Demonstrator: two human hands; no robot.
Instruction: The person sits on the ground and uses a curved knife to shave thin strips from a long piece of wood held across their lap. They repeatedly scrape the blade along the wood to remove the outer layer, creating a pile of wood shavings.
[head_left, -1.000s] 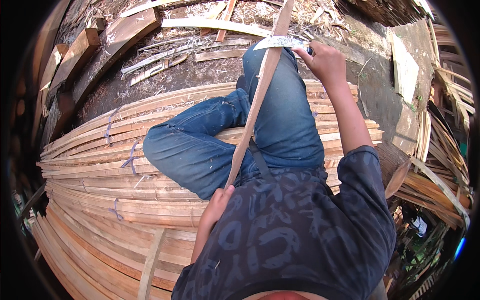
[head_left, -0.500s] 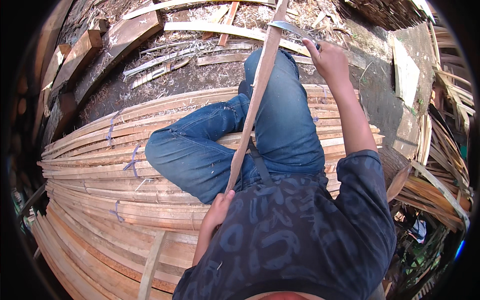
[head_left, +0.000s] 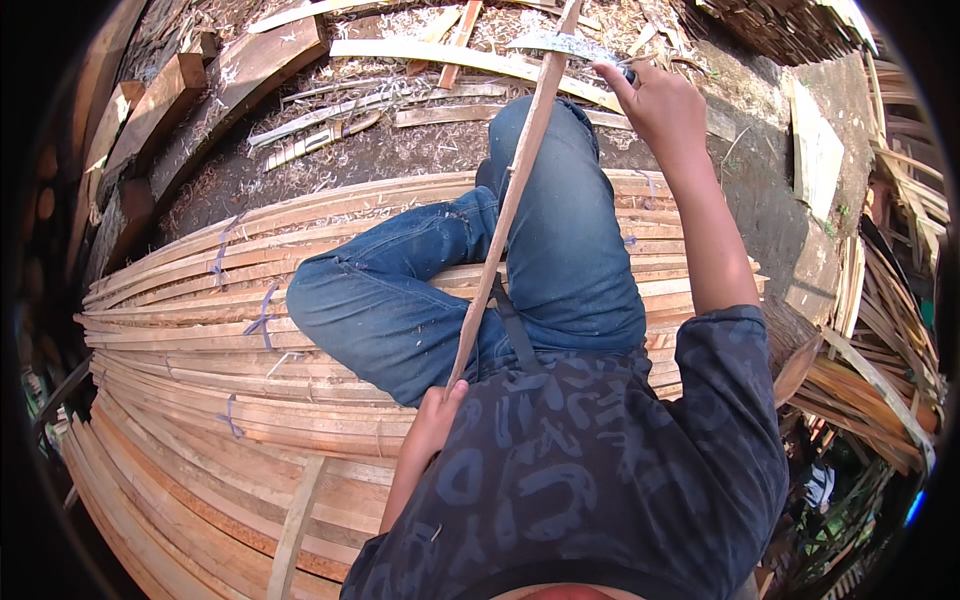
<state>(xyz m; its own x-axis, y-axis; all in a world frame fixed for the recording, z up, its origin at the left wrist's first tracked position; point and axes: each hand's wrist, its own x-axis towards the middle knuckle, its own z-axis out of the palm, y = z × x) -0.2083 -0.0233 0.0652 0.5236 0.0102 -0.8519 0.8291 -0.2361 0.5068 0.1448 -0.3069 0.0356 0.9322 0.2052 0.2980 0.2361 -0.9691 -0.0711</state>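
Observation:
A long, narrow wooden strip (head_left: 513, 200) slants from my waist up across my raised knee, its far end reaching past the picture's top. My left hand (head_left: 436, 415) is closed round its near end, close to my shirt. In my right hand (head_left: 665, 108) is the dark handle of a curved knife, gripped beyond the knee. The bright blade (head_left: 575, 45) lies across the far part of the strip, its tip showing to the left of it. Whether the edge is cutting into the wood cannot be made out.
I sit on bundles of wooden strips (head_left: 330, 415) tied with purple string (head_left: 263, 318). Thick beams (head_left: 235, 80) lie at the far left, loose slats (head_left: 450, 115) and shavings on the ground ahead. A log end (head_left: 798, 368) and stacked offcuts (head_left: 865, 395) are on the right.
The knife blade has swung to lie more level, and its tip now reaches further left past the strip. My right wrist has turned slightly. My left hand stays on the near end.

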